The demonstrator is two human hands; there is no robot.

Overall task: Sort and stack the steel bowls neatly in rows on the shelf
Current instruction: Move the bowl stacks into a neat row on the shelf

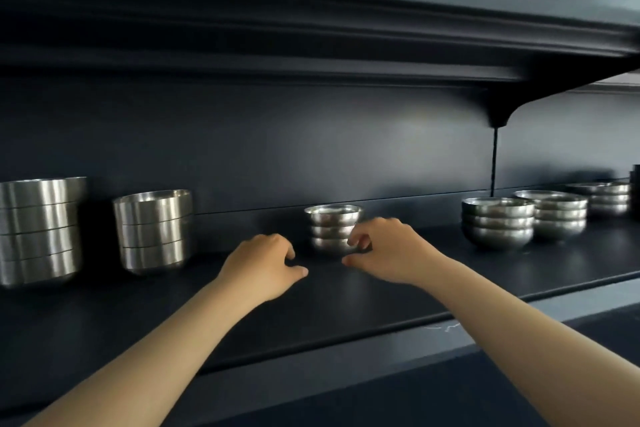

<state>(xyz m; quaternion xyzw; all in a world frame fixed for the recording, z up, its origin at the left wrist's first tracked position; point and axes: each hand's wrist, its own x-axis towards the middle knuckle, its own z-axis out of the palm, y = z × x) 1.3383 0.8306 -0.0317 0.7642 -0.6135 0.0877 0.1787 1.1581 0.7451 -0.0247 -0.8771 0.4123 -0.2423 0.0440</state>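
Note:
A small stack of three steel bowls [333, 226] stands mid-shelf on the dark shelf [346, 302]. My right hand [388, 250] is at its right side, fingers curled near the lowest bowl; whether they touch it I cannot tell. My left hand [263, 263] hovers just left of the stack, fingers loosely curled, holding nothing. Two tall stacks of straight-sided steel bowls [38, 230] [154, 229] stand at the left. Three stacks of wide round bowls [497, 222] [557, 213] [606, 198] stand at the right.
A dark upper shelf [311, 45] overhangs the work area, held by a bracket [497, 114] at the right. The dark back wall runs behind all stacks. A lower counter edge [450, 350] lies in front of the shelf.

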